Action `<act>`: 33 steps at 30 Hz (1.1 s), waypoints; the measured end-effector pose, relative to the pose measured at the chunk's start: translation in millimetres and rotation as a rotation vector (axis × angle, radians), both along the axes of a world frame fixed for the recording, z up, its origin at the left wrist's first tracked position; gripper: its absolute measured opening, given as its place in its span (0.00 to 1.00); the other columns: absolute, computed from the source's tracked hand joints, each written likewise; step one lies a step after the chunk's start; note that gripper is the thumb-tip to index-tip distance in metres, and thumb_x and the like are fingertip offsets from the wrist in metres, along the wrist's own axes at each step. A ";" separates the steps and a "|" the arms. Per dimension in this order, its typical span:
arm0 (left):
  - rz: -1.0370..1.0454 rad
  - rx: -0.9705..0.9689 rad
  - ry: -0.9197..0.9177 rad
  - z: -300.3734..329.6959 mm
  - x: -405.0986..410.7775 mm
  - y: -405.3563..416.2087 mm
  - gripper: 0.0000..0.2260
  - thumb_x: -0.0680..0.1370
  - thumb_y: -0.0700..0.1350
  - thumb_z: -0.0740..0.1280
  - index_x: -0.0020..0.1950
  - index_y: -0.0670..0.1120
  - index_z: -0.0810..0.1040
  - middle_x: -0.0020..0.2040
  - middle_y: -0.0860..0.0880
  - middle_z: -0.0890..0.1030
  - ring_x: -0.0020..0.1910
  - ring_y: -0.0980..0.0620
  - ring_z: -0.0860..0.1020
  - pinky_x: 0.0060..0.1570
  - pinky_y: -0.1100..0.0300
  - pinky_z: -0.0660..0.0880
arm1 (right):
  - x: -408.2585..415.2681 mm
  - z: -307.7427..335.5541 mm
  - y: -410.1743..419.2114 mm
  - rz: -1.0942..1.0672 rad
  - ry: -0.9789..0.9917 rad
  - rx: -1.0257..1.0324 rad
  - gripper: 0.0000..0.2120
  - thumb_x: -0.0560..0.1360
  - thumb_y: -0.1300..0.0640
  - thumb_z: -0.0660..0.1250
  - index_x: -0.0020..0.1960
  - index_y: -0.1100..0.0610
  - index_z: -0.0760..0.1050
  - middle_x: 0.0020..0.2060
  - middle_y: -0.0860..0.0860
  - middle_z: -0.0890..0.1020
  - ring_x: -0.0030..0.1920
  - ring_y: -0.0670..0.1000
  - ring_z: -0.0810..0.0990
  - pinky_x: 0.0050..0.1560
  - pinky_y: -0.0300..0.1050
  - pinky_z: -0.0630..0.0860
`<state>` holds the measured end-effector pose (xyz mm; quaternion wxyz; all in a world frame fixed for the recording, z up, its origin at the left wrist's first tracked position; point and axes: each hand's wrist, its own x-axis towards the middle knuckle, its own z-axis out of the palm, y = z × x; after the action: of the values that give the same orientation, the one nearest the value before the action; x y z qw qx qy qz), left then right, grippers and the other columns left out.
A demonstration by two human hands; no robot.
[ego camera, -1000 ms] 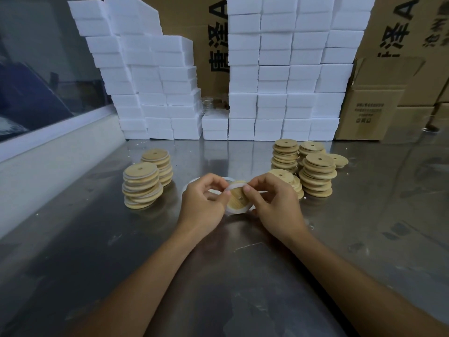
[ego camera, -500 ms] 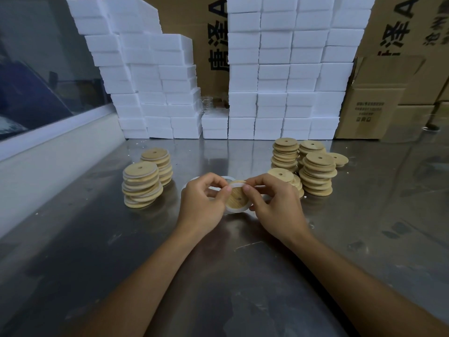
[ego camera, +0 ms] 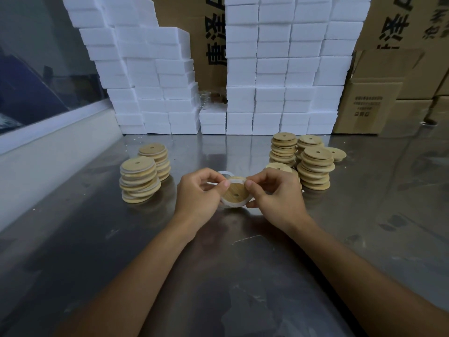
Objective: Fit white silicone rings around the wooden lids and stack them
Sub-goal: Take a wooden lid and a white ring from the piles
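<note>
Packing workshop or warehouse, steel surface (ego camera: 364,215), walls of white foam blocks (ego camera: 279,69), printed cardboard cartons (ego camera: 371,103), stacked wooden lids (ego camera: 315,169)

On the table (ego camera: 364,215): two lid stacks (ego camera: 138,178) left, more stacks (ego camera: 315,169) right, boxes (ego camera: 279,69) behind, hands (ego camera: 199,193) between the stacks, holding a lid (ego camera: 237,192).
</note>
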<state>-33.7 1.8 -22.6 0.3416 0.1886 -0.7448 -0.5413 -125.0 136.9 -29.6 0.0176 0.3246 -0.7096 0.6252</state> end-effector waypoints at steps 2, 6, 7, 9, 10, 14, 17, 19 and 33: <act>0.015 0.030 -0.001 -0.6 -0.4 0.5 0.08 0.73 0.38 0.74 0.36 0.49 0.82 0.37 0.50 0.85 0.39 0.49 0.85 0.41 0.47 0.83 | 1.0 0.7 1.1 0.011 -0.024 -0.017 0.07 0.74 0.66 0.72 0.39 0.57 0.81 0.38 0.56 0.85 0.40 0.57 0.85 0.41 0.58 0.83; 0.038 0.168 -0.009 -1.4 -2.4 2.0 0.12 0.74 0.38 0.73 0.33 0.53 0.83 0.38 0.47 0.85 0.40 0.46 0.85 0.41 0.48 0.83 | 4.2 2.9 2.1 0.025 -0.083 -0.039 0.03 0.74 0.67 0.71 0.41 0.64 0.81 0.39 0.59 0.85 0.39 0.57 0.86 0.36 0.52 0.84; 0.042 0.191 -0.009 -1.5 -2.8 2.3 0.13 0.74 0.38 0.73 0.33 0.53 0.83 0.38 0.47 0.85 0.39 0.46 0.85 0.41 0.47 0.83 | 4.9 3.5 2.0 0.027 -0.095 -0.038 0.03 0.74 0.67 0.71 0.42 0.65 0.80 0.40 0.59 0.85 0.39 0.57 0.86 0.36 0.51 0.84; 0.040 0.225 -0.005 -0.9 -2.9 2.9 0.13 0.74 0.38 0.72 0.32 0.52 0.83 0.37 0.46 0.85 0.39 0.45 0.85 0.40 0.47 0.83 | 6.4 5.0 1.7 0.034 -0.126 -0.044 0.03 0.75 0.67 0.71 0.42 0.65 0.80 0.40 0.60 0.85 0.40 0.57 0.86 0.35 0.49 0.84; 0.033 0.246 -0.001 -0.4 -2.7 3.3 0.13 0.75 0.38 0.72 0.32 0.51 0.83 0.37 0.46 0.85 0.39 0.45 0.85 0.39 0.48 0.83 | 7.1 5.4 1.6 0.036 -0.144 -0.054 0.03 0.75 0.68 0.71 0.42 0.66 0.80 0.40 0.61 0.85 0.40 0.57 0.86 0.35 0.48 0.84; 0.036 0.327 0.000 1.4 -2.6 3.0 0.16 0.75 0.37 0.71 0.29 0.51 0.82 0.36 0.49 0.85 0.39 0.47 0.85 0.36 0.56 0.80 | 9.2 5.5 -1.1 0.031 -0.160 -0.067 0.04 0.75 0.66 0.71 0.42 0.66 0.80 0.40 0.61 0.84 0.39 0.58 0.85 0.34 0.47 0.84; 0.050 0.319 -0.001 2.0 -2.4 0.5 0.16 0.75 0.37 0.71 0.30 0.52 0.81 0.35 0.49 0.84 0.41 0.45 0.84 0.38 0.49 0.83 | 7.1 3.9 -2.9 0.020 -0.101 -0.017 0.04 0.75 0.63 0.71 0.43 0.63 0.81 0.39 0.60 0.85 0.41 0.59 0.85 0.41 0.57 0.84; 0.030 0.276 -0.001 2.3 -1.1 -1.6 0.14 0.75 0.37 0.71 0.32 0.51 0.81 0.36 0.49 0.85 0.41 0.46 0.85 0.40 0.45 0.83 | 4.8 2.6 -2.1 0.024 -0.059 0.016 0.04 0.75 0.62 0.72 0.42 0.61 0.81 0.39 0.58 0.85 0.42 0.58 0.85 0.45 0.60 0.82; -0.038 0.018 -0.012 -4.4 -2.3 -4.1 0.10 0.78 0.37 0.68 0.38 0.49 0.77 0.47 0.41 0.82 0.45 0.43 0.84 0.40 0.45 0.83 | 2.1 3.4 3.7 0.122 -0.162 -0.041 0.04 0.76 0.67 0.70 0.42 0.62 0.80 0.40 0.59 0.85 0.41 0.54 0.86 0.39 0.47 0.84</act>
<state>-35.9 -2.2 -27.0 0.3250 0.1808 -0.7455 -0.5531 -122.9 140.6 -26.2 -0.0714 0.3150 -0.6748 0.6636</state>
